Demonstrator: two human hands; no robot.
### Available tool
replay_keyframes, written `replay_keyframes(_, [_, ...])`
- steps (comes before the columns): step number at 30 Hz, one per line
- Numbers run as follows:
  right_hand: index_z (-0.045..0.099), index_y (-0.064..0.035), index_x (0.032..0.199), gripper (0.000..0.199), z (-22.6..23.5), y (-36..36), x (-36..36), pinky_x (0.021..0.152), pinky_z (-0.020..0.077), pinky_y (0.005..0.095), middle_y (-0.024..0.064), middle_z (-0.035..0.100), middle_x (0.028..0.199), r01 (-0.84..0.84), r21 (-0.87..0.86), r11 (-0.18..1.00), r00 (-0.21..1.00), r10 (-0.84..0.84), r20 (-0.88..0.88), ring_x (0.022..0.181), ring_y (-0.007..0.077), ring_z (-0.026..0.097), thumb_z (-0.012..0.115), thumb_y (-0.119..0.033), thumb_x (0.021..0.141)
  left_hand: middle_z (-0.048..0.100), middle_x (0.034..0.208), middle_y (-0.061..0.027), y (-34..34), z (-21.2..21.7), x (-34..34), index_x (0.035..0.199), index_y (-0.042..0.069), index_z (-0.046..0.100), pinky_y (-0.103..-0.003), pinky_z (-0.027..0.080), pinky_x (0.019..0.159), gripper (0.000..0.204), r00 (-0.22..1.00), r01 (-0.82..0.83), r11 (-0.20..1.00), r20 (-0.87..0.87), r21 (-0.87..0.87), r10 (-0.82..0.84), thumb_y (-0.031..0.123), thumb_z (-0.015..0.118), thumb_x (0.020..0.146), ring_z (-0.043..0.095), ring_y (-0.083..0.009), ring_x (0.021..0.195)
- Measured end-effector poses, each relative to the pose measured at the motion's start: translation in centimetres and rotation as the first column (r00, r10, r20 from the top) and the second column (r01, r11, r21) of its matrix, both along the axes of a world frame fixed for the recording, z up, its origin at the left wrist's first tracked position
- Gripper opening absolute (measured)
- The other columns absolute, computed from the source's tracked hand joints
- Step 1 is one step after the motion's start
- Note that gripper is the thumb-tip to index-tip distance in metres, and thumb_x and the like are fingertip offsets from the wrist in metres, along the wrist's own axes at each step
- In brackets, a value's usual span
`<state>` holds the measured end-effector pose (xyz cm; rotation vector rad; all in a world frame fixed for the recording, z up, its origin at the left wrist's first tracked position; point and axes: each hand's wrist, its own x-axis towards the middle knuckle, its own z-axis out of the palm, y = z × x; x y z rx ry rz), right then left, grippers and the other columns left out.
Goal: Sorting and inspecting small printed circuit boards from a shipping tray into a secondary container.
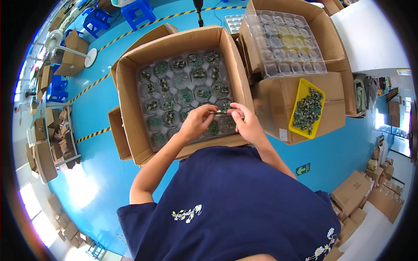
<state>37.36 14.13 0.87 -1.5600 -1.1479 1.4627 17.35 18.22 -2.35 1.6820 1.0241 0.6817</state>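
Above the near side of a clear plastic tray (180, 79), both my hands meet at a small, dark, shiny piece that looks like a circuit board (220, 112). My left hand (199, 123) pinches its left end between thumb and fingertips. At its right end, my right hand (247, 125) has thumb and index finger curled close around it; the exact contact is too small to make out. The tray lies inside a large open cardboard box (184, 40). Green circuit boards (186, 95) sit in little heaps in its several round pockets, some hidden below my hands.
To the right, a yellow tray (300, 128) heaped with small green boards rests on a closed carton (270, 102). Clear empty pocket trays (265, 48) stand behind it in another box. Blue stools (138, 13) and a white fan (90, 57) are on the blue floor at the far left.
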Motion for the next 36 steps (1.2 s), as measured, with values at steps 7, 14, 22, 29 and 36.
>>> replay_keyframes(7, [0.055, -0.0033, 0.117, 0.029, 2.3, 1.7, -2.5, 0.044, 0.0357, 0.0197, 0.0065, 0.068, 0.085, -0.16, -0.048, 0.986, 0.987, 0.159, -0.029, 0.052, 0.0038, 0.047, 0.061, -0.015, 0.091, 0.063, 0.11, -0.0102, -2.4, 4.1, -0.8, 0.098, 0.005, 0.064, -0.032, 0.051, 0.079, 0.025, 0.954, -0.294, 0.897, 0.047, 0.332, 0.295, -0.003, 0.068, 0.074, 0.06, -0.0238, 0.1])
replay_keyframes(14, [0.059, -0.0023, 0.102, 0.023, 1.1, 1.0, -2.8, 0.064, 0.0501, 0.031, 0.0133, 0.068, 0.079, -0.286, 0.138, 0.948, 0.948, 0.259, 0.184, 0.074, 0.0225, 0.067, 0.066, -0.017, 0.085, 0.066, 0.096, -0.0094, -5.2, 0.7, -0.7, 0.106, -0.003, 0.06, -0.024, 0.053, 0.076, 0.019, 0.78, -0.365, 0.805, 0.318, -0.468, 0.539, 0.001, 0.062, 0.087, 0.064, -0.0121, 0.082])
replay_keyframes(22, [0.056, -0.0009, 0.093, 0.021, -1.3, -0.5, -5.2, 0.06, 0.051, 0.0327, 0.0144, 0.066, 0.077, -0.028, 0.4, 0.916, 0.98, -0.054, 0.192, 0.072, 0.0264, 0.068, 0.066, -0.017, 0.086, 0.066, 0.086, -0.0043, -5.1, 1.9, 1.3, 0.099, -0.002, 0.064, -0.022, 0.05, 0.069, 0.013, 0.729, -0.585, 0.763, 0.234, -0.277, 0.644, 0.0, 0.062, 0.086, 0.062, -0.0085, 0.076])
replay_keyframes(29, [0.051, -0.001, 0.096, 0.012, 1.0, 1.4, -4.0, 0.054, 0.0462, 0.023, 0.0078, 0.064, 0.076, 0.164, 0.467, 0.869, 0.986, -0.151, -0.065, 0.061, 0.0086, 0.058, 0.059, -0.007, 0.09, 0.066, 0.09, -0.0062, -2.4, 5.4, 3.2, 0.099, -0.001, 0.063, -0.024, 0.052, 0.073, 0.012, 0.617, -0.484, 0.773, 0.467, -0.41, 0.634, 0.001, 0.061, 0.087, 0.064, -0.0122, 0.079])
replay_keyframes(36, [0.045, -0.009, 0.102, 0.017, 0.3, 1.6, -1.5, 0.05, 0.0452, 0.0254, 0.0122, 0.062, 0.098, 0.134, -0.103, 0.986, 0.69, -0.167, -0.704, 0.07, 0.0151, 0.059, 0.039, -0.024, 0.096, 0.064, 0.106, -0.0129, -0.9, 6.4, 2.5, 0.099, -0.002, 0.065, -0.032, 0.048, 0.088, 0.021, 0.887, -0.32, 0.941, 0.385, 0.108, 0.257, -0.008, 0.063, 0.079, 0.06, -0.0225, 0.101])
